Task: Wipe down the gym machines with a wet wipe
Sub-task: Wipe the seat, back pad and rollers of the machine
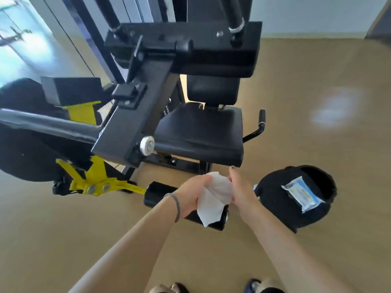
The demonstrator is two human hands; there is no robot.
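A white wet wipe (213, 197) hangs crumpled between both my hands in the lower middle of the view. My left hand (190, 192) grips its upper left part, and my right hand (241, 190) pinches its right side. Both hands hover just in front of the black gym machine (160, 87), above its low padded roller (156, 192). The machine's black seat (201, 132) and backrest (213, 89) lie beyond the hands. A pack of wet wipes (302, 192) rests on a round black pad (281, 199) to the right.
Yellow brackets (95, 176) and a thick black bar (48, 123) stick out on the left of the machine. A small side handle (259, 125) projects right of the seat. Tan floor (317, 92) spreads to the right. My feet (213, 287) show at the bottom edge.
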